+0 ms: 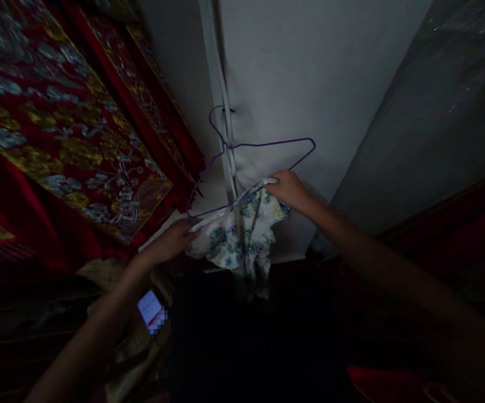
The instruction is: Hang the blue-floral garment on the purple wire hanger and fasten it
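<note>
A purple wire hanger (270, 143) hangs by its hook against the white wall, tilted with its left end lower. Over its bottom bar lies a floral garment (225, 240), white with blue and some yellow, its lower part hanging in folds. My left hand (175, 240) is closed on the garment's left edge, close to the hanger's lower left corner. On the other side my right hand (288, 187) pinches the garment's upper right edge, just below the hanger's right end. The fingertips of my left hand are dim and partly hidden by the cloth.
Red embroidered cloth (70, 123) with gold and silver flowers hangs at the left. A lit phone screen (150, 308) shows below my left forearm. Pale strips (221, 73) run down the wall behind the hanger. Plastic sheeting (448, 95) covers the right side.
</note>
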Demonstrator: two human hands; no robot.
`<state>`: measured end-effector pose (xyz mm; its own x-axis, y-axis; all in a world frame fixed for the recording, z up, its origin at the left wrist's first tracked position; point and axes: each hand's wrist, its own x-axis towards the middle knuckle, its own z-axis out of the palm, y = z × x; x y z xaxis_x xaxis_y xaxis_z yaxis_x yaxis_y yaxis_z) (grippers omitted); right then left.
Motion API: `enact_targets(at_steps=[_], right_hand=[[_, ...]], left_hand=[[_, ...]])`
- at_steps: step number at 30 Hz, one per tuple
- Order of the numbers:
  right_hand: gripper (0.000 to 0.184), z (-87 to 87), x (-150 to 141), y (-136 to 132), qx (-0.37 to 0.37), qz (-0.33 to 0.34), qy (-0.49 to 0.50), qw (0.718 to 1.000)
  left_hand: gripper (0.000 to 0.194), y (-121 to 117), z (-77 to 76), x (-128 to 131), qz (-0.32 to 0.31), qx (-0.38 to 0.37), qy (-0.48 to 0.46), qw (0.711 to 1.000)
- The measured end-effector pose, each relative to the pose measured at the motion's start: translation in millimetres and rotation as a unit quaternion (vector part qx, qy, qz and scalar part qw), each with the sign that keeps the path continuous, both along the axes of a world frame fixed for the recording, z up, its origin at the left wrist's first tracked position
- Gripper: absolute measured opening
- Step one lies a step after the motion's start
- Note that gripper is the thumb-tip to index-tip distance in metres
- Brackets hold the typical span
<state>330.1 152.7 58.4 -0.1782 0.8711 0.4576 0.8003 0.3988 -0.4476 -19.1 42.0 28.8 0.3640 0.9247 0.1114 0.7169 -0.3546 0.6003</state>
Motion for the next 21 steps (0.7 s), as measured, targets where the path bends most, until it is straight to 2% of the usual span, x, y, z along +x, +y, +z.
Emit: enact_targets(at_steps=[2, 5, 6, 8, 9, 11, 14, 16, 18, 21], right_hand=[[0.023, -2.9, -0.6, -2.5, -0.009, -0.001, 0.023, 1.000], [0.021, -12.0, -9.3, -11.4, -0.040, 0.020, 0.071, 0.996], [0.021, -15.0, -12.4, -16.2, -0.048, 0.033, 0.085, 0.995], [0.021, -18.9, -14.9, -26.9, -0.046, 0.068, 0.098, 0.992], [0.024, -18.9, -13.2, -32.0, -0.033, 0.083, 0.096, 0.991], [0.042, -14.9, -2.5, -38.1, 0.004, 0.090, 0.092, 0.992], [0.072, -1.2, 28.0, -29.9, 0.066, 0.030, 0.119, 0.990], [0.081, 9.3, 50.2, -13.6, 0.076, 0.007, 0.127, 0.989], [0.074, 18.7, 67.0, 3.5, 0.038, 0.036, 0.121, 0.991], [0.047, 30.1, 77.9, 13.6, -0.017, 0.091, 0.163, 0.982]], left_hand=[[0.028, 17.7, 12.2, 0.9, 0.023, 0.129, -0.036, 0.991], [0.015, 39.3, 30.4, 13.5, 0.075, 0.214, -0.146, 0.963], [0.017, 45.6, 36.9, 18.4, 0.089, 0.220, -0.189, 0.953], [0.036, 56.4, 50.3, 26.1, 0.089, 0.208, -0.250, 0.941], [0.041, 60.8, 56.8, 28.2, 0.077, 0.195, -0.257, 0.943], [0.039, 66.9, 67.7, 28.9, 0.049, 0.172, -0.241, 0.954], [0.033, 71.2, 76.6, 25.9, 0.041, 0.149, -0.223, 0.962], [0.034, 73.7, 78.6, 24.8, 0.051, 0.132, -0.234, 0.962], [0.031, 77.9, 79.7, 24.1, 0.065, 0.126, -0.236, 0.961], [0.021, 86.0, 83.5, 19.7, 0.091, 0.137, -0.222, 0.961]])
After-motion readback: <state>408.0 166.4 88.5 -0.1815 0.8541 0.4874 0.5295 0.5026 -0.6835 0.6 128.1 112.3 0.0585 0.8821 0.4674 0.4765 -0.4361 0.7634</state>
